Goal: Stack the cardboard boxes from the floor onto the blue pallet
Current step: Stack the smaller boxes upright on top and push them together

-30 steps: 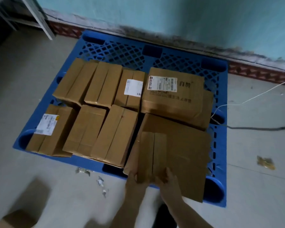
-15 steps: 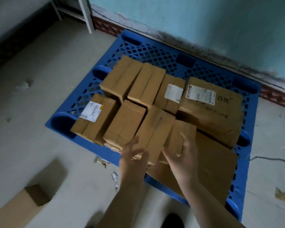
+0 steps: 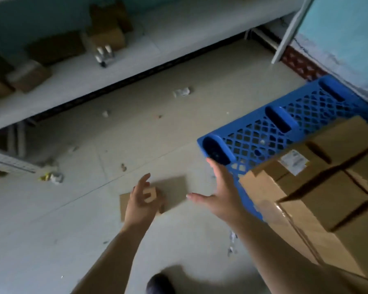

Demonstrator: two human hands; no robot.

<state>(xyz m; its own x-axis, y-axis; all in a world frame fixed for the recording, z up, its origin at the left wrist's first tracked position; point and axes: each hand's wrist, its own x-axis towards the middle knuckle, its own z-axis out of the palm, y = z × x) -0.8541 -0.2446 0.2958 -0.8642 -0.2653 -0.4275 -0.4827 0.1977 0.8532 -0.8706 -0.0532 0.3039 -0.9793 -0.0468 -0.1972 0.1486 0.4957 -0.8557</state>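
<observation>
- Reaching out over the grey floor (image 3: 179, 128), both bare hands hang in the air with nothing in them.
- The left hand (image 3: 141, 203) has its fingers (image 3: 143, 181) loosely spread and apart, and it sits in front of a flat brown cardboard box (image 3: 174, 193) lying on the floor; whether it touches the box cannot be told.
- The right hand (image 3: 221, 194) is spread wide, thumb pointing left, fingers straight and apart, just beside the near left corner of the blue plastic lattice pallet (image 3: 263, 134).
- That pallet lies on the floor at the right, against the pale turquoise wall (image 3: 338, 28).
- Several brown cardboard boxes (image 3: 327, 187) are stacked close together on the pallet, filling its near part; one of them carries a white shipping label (image 3: 293, 161).
- The far left strip of the pallet's lattice is bare.
- Small scraps of paper and wrapper litter (image 3: 181, 92) dot the floor, some near the pallet and some well apart from it.
- A long white shelf (image 3: 179, 32) runs along the far side, holding a few more brown cartons (image 3: 106, 35) and some small pale bottles (image 3: 103, 54), blurred.
- A dark shoe tip (image 3: 159, 283) shows at the bottom edge, between the two forearms.
</observation>
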